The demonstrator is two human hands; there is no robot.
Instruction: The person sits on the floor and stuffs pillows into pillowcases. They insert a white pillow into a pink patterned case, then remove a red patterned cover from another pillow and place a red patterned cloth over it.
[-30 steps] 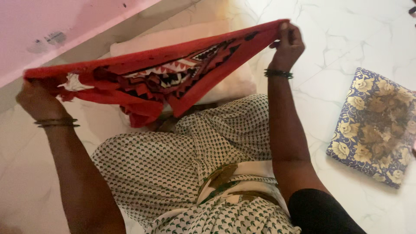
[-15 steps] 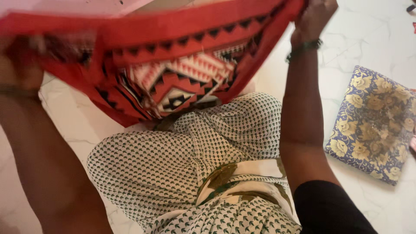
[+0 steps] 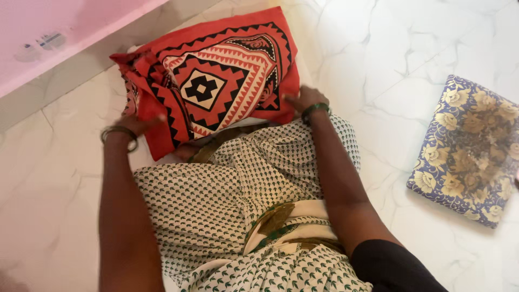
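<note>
A red cover [image 3: 216,81] with a black and white geometric pattern lies spread over a white pillow on the floor in front of my knees. My left hand [image 3: 139,124] rests on the cover's near left edge, fingers blurred. My right hand [image 3: 303,100] touches the cover's near right edge, fingers curled at the cloth. Whether either hand still grips the cloth is unclear. Both wrists wear bangles. My lap is draped in white cloth with small green prints [image 3: 238,194].
A blue cushion with cream flowers [image 3: 467,148] lies on the white marble floor [image 3: 378,59] to my right. A pink wall or ledge [image 3: 59,32] runs along the far left.
Both hands held the red cover stretched up in the air, swung it higher, then brought it down. It now lies spread over the white pillow, and my hands are low at its near edge.
</note>
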